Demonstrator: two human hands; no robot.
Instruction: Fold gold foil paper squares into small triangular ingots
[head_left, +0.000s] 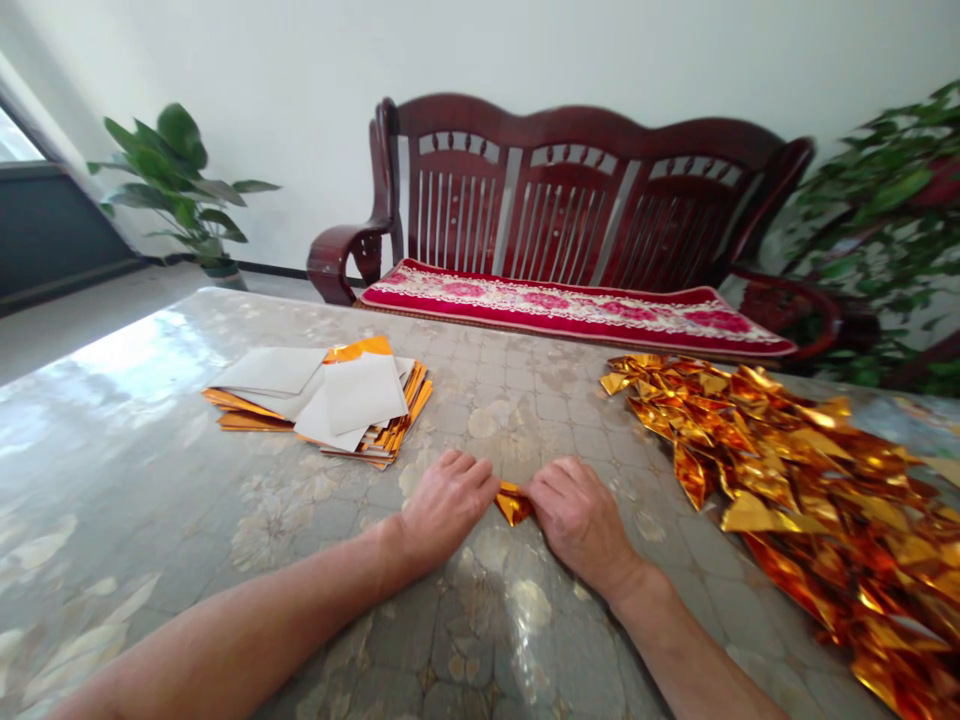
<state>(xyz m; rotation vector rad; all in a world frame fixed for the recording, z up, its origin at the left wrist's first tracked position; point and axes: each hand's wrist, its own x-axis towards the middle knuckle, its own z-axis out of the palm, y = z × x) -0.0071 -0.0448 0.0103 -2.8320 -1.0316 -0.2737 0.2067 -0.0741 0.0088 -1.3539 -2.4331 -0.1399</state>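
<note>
Between my two hands, on the table, is a piece of folded gold foil paper [514,505] with its point toward me. My left hand [452,503] is closed on its left end, fingers bent together. At the right end, my right hand [574,512] pinches it in the same way. The fingertips of both hands are partly hidden behind the knuckles. Left of my hands lies a loose stack of square paper sheets [367,395], white on one face and gold on the other. A large heap of folded gold paper pieces [795,470] spreads along the right.
A patterned, glossy cover lies over the table [315,620]. Beyond its far edge stands a dark red wooden bench [570,200] with a red floral cushion [562,305]. One potted plant [180,180] is at the far left; leafy greenery [885,200] fills the right side.
</note>
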